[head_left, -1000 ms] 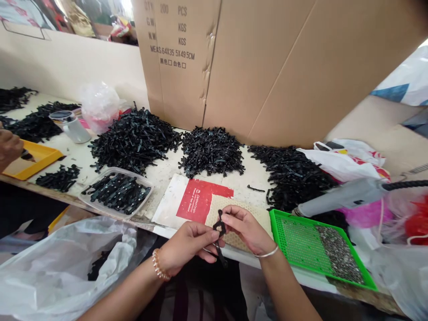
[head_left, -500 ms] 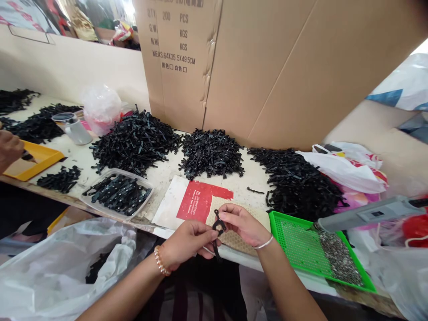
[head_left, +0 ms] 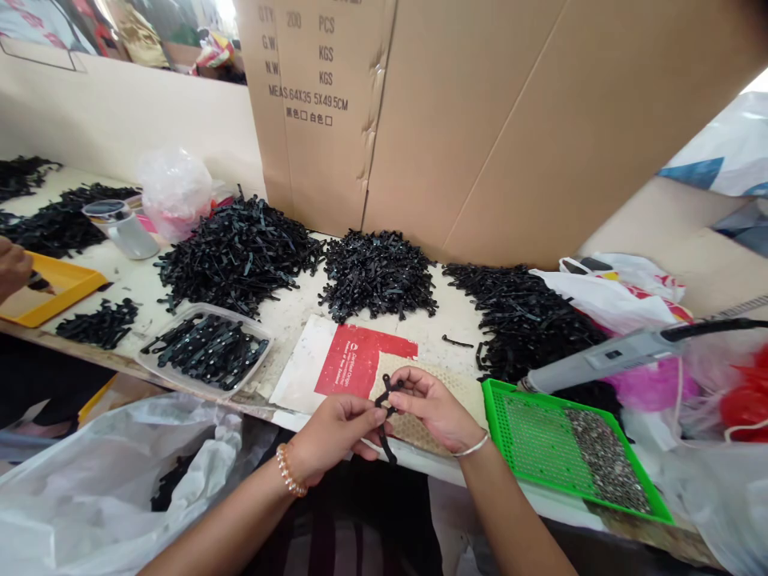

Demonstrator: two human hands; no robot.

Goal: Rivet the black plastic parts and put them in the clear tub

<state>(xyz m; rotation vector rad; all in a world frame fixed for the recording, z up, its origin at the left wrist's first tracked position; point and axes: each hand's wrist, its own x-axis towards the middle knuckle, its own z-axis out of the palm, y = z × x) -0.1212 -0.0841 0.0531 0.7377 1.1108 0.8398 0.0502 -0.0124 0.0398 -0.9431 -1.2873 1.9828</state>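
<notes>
My left hand [head_left: 336, 436] pinches a thin black plastic strip with rounded ends [head_left: 389, 450], whose lower end hangs below the fingers. My right hand [head_left: 435, 410] has thumb and fingers closed on the upper part of the black pieces, which cross each other there. Whether they are joined is hard to see. Both hands are close together over the front edge of a beige textured pad [head_left: 414, 428], which lies on a red and white printed sheet [head_left: 345, 360]. A single black strip [head_left: 457, 342] lies behind the right hand.
Heaps of black strips [head_left: 378, 276] line the bench before a large carton [head_left: 456, 120]. To the right, a grey electric screwdriver [head_left: 600, 360] lies over a green tray [head_left: 540, 440] of small metal parts. A clear tub [head_left: 267, 352] and another person's hand [head_left: 12, 268] are leftward.
The black pieces between my hands have turned from a looped shape to a crossed one. The electric screwdriver has shifted left and back along the green tray. The view has moved slightly.
</notes>
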